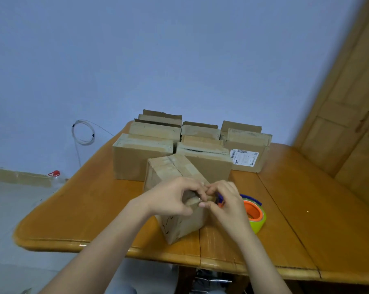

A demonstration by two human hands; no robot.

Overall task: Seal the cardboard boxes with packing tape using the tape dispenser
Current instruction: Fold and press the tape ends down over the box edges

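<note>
A small brown cardboard box [170,172] stands near the surface's [84,209] near edge, its top seam apparently already taped. The left hand [175,197] grips its near top edge, fingers curled over, thumb on the front. The right hand [229,201] meets it there, seemingly curled round the blue cutter end of the orange-cored, yellow-green tape dispenser [256,214], which rests just right of the box. This strip looks close to finished. Toward the far edge wait more cardboard boxes [202,132]. Several have raised flaps, and one has a gaping seam, so most of the job remains.
</note>
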